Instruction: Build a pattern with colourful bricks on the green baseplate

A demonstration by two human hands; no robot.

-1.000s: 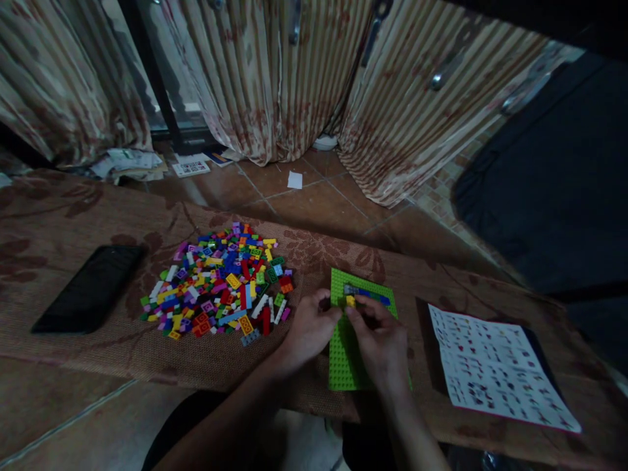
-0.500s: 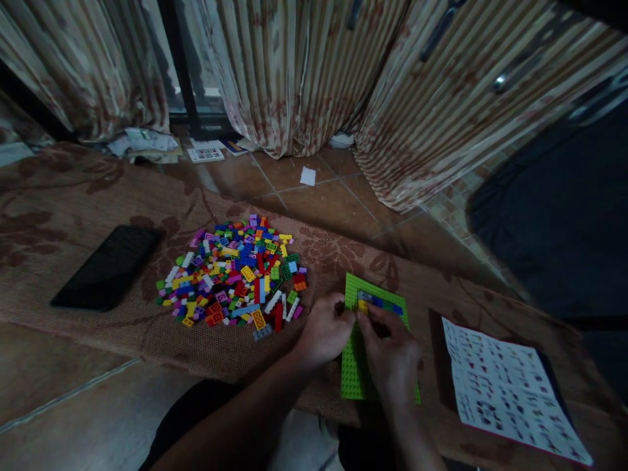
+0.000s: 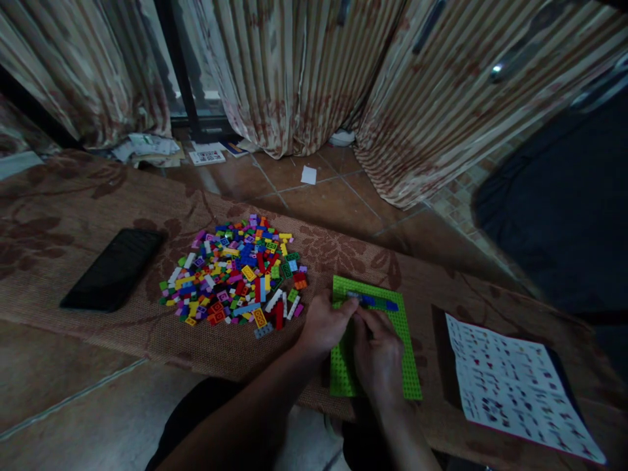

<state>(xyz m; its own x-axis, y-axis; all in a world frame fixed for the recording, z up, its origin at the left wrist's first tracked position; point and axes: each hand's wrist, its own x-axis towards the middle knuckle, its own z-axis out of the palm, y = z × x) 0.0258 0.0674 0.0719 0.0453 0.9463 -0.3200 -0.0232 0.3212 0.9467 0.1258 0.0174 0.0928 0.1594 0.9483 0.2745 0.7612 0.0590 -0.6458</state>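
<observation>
A green studded baseplate [image 3: 412,376] lies in front of me, with a row of blue and grey toy bricks [image 3: 375,301] near its far edge. My left hand [image 3: 324,325] is over the plate's left side, fingers curled and thumb pressing at the row's left end. Close against that thumb, my right hand [image 3: 380,350] is closed in a pinch above the plate. The fingertips of both hands meet there and hide whatever is between them. To the left of my hands is a pile of loose, many-coloured toy bricks [image 3: 240,271].
A black phone [image 3: 115,269] lies left of the pile on the brown patterned cloth [image 3: 206,347]. On the right rests a printed instruction sheet [image 3: 515,386]. Beyond the cloth, papers [image 3: 150,149] lie on the tiled floor below striped curtains [image 3: 294,78].
The yellow brick seen at my fingertips is now out of sight behind them. Both hands have shifted slightly left, and the baseplate has turned and slid a little left.
</observation>
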